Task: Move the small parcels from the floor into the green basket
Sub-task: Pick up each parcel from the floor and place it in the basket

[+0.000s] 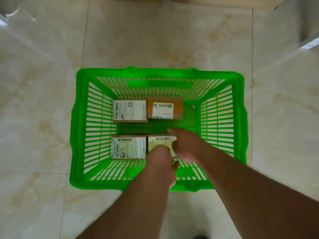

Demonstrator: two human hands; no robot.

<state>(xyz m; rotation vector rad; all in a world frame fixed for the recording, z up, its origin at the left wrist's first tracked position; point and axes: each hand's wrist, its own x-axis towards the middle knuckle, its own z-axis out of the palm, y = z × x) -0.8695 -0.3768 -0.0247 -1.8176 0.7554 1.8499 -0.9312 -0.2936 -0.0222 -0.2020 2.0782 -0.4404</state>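
Note:
A green slatted basket (78, 128) stands on the tiled floor. Three labelled cardboard parcels lie flat on its bottom: one at the far left (129, 110), an orange-brown one at the far middle (164, 108), one at the near left (128, 147). A fourth parcel (159, 141) with a yellowish label sits beside the near-left one. My left hand (159, 162) covers its near side and my right hand (185, 145) holds its right side. Both hands are inside the basket, fingers closed around that parcel.
Pale marble floor tiles (155, 40) surround the basket. A cardboard edge (215, 1) runs along the top. A grey and white object (309, 40) lies at the upper right, and something clear (8, 9) at the upper left.

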